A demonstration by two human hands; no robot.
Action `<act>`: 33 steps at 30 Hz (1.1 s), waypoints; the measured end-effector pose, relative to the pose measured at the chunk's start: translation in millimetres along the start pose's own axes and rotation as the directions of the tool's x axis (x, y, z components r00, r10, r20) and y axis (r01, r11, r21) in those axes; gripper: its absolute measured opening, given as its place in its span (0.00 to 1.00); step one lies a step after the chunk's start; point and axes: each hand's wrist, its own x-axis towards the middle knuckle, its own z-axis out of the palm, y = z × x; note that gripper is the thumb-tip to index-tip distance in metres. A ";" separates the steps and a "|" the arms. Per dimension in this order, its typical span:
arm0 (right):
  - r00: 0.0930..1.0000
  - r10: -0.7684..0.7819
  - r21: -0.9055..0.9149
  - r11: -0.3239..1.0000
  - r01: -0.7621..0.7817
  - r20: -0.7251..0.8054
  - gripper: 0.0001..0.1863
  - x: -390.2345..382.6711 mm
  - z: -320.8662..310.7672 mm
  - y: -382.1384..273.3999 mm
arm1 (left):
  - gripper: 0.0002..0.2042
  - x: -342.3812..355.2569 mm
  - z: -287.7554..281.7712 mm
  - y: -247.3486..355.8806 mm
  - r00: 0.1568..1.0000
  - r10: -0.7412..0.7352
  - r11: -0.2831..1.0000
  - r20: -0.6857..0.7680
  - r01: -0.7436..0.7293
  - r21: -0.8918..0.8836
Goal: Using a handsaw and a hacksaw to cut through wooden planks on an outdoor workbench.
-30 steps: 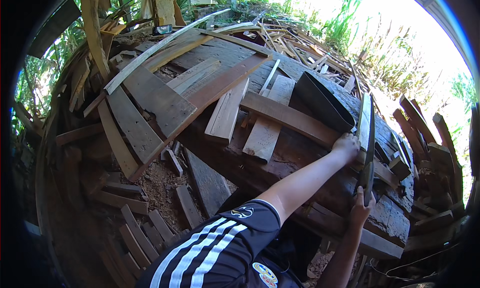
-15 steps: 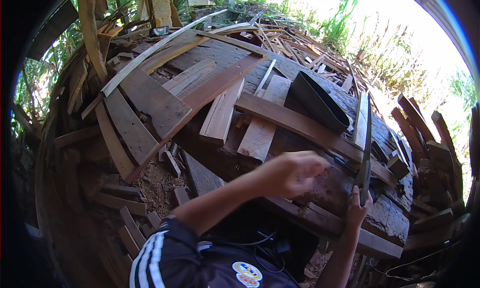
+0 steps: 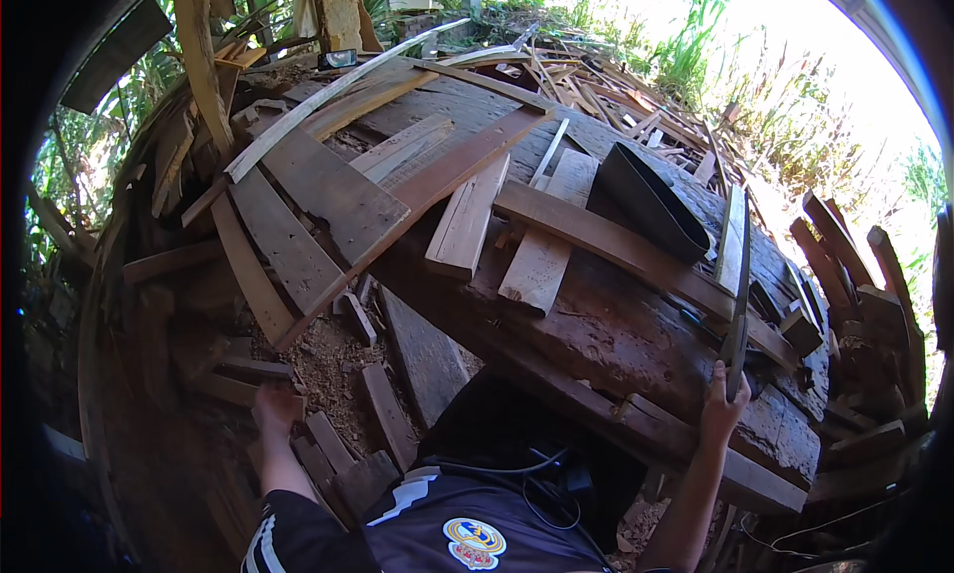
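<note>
My right hand (image 3: 724, 400) is closed round the lower end of a long, narrow dark strip (image 3: 737, 336) that points away from me along the right side of the thick wooden slab (image 3: 646, 354). What the strip is I cannot make out. Low on the left, my left hand (image 3: 278, 406) is at the end of a short dark wood block (image 3: 256, 368) among offcuts; its fingers are mostly hidden. A wide black belt loop (image 3: 651, 203) stands on its edge on the slab, beyond a brown board (image 3: 606, 237) lying across it.
Planks (image 3: 336, 190) lie overlapping at the left, with sawdust (image 3: 333, 369) and offcuts (image 3: 390, 414) below them. Upright wood pieces (image 3: 879, 275) crowd the far right. A wooden post (image 3: 204, 66) rises at the back left, and scrap strips (image 3: 606, 101) are heaped behind the slab.
My left hand has swung from above the middle of the slab down to the offcuts at the lower left. My right hand still holds the dark strip. The view has shifted slightly.
</note>
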 end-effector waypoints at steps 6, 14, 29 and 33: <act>1.000 -0.007 -0.025 1.000 0.006 -0.028 0.17 -4.8 -2.1 -9.4 | 0.35 -60.3 12.1 50.0 0.816 0.076 0.833 -0.573 -0.368 -0.413; 1.000 -0.020 -0.064 0.998 0.019 -0.015 0.17 -2.8 -1.2 -12.9 | 0.39 -74.2 26.1 97.3 0.737 0.222 0.602 -0.638 -0.619 -0.505; 0.999 -0.030 -0.034 0.999 0.029 -0.020 0.17 -3.0 -2.5 -6.4 | 0.42 -68.9 2.9 90.0 0.703 0.163 0.581 -0.692 -0.635 -0.509; 1.000 -0.002 -0.001 1.000 0.002 -0.004 0.17 -3.3 -4.3 -7.3 | 0.41 -72.9 4.9 92.7 0.709 0.161 0.570 -0.687 -0.635 -0.521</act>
